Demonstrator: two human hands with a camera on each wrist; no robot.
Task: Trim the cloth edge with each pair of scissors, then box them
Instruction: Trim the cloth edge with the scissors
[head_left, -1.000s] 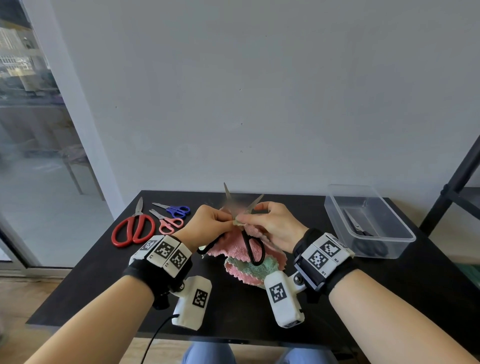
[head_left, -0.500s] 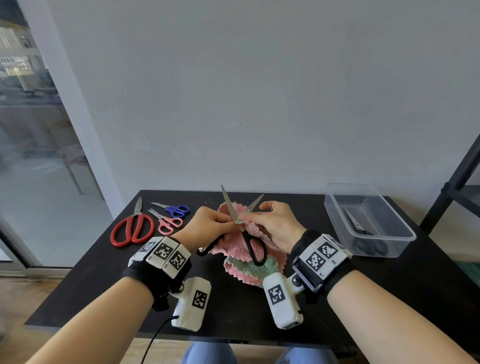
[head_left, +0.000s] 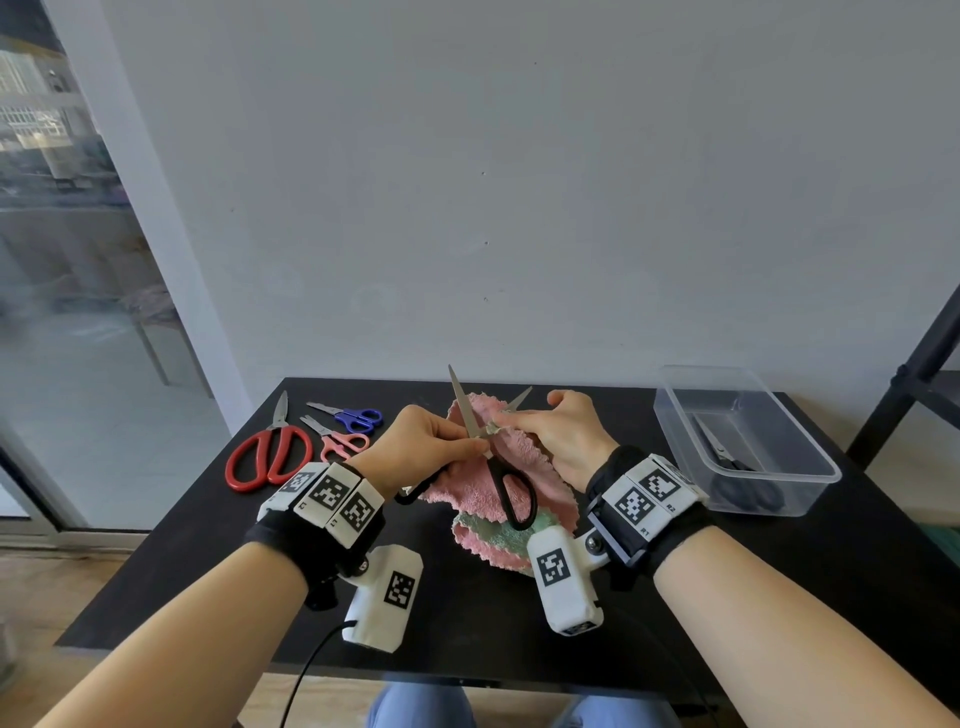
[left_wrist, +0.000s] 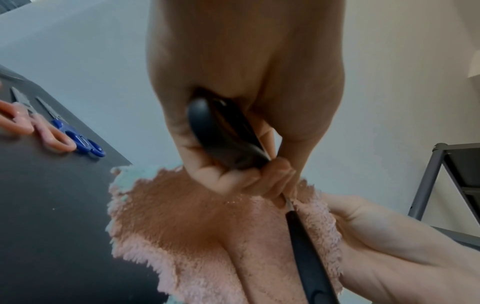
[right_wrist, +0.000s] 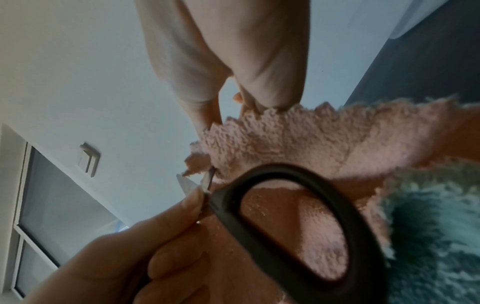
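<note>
Black-handled scissors (head_left: 511, 493) point up over the table with their blades spread. My left hand (head_left: 465, 441) grips one handle (left_wrist: 215, 133); the other loop (right_wrist: 259, 205) hangs free. A pink cloth (head_left: 467, 488) with a zigzag edge and a green underside rises between my hands. My right hand (head_left: 506, 418) pinches its edge (right_wrist: 311, 144) right at the blades' crossing. The cloth's lower folds rest on the black table (head_left: 208, 571).
Red scissors (head_left: 270, 452), pink scissors (head_left: 340, 441) and blue scissors (head_left: 353, 415) lie at the table's back left. A clear plastic box (head_left: 779, 483) at the right holds another black pair (head_left: 727, 457). A dark metal rack (head_left: 914, 374) stands beyond it.
The pink cloth edge has come up higher behind the open blades. Both hands keep their holds and have barely shifted.
</note>
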